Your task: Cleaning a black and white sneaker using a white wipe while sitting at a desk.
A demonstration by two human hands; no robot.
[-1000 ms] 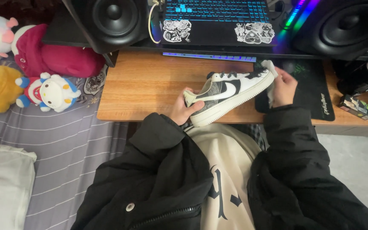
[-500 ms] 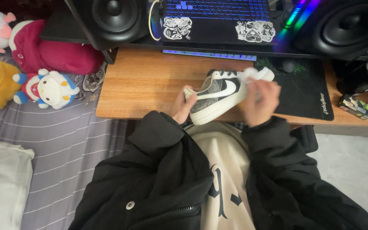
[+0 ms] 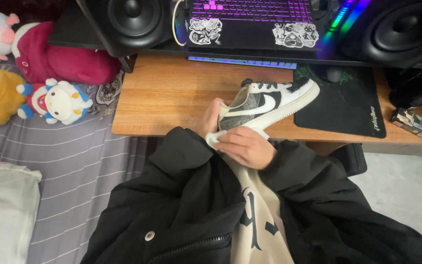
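Seated person at a desk, viewed from the head camera. The fingers of the right hand [image 3: 244,146] are curled closed around a small white cloth or wipe [image 3: 213,139], which they press against the heel end of a low-top sneaker [image 3: 268,103]. The left hand [image 3: 211,116] sits behind that same heel; only its thumb side shows, and it appears to clasp the heel from the far side, though how tightly its fingers close cannot be told.

The sneaker, white with grey panels and black laces, is held in the air on its side, above the front edge of the wooden desk [image 3: 167,98], toe pointing right toward the black mouse pad [image 3: 348,107]. It is judged light, with a stiff rubber sole and softer, yielding upper panels; the heel counter and sole edge offer the firmest hold, while smooth leather-like panels may slip under a damp cloth.

Both forearms wear black padded jacket sleeves [image 3: 181,195]. Farther out: a backlit keyboard [image 3: 252,12] with stickers, flanked by two black speakers [image 3: 128,19], and plush toys [image 3: 54,100] lying on a striped grey bedcover [image 3: 74,171] to the left.
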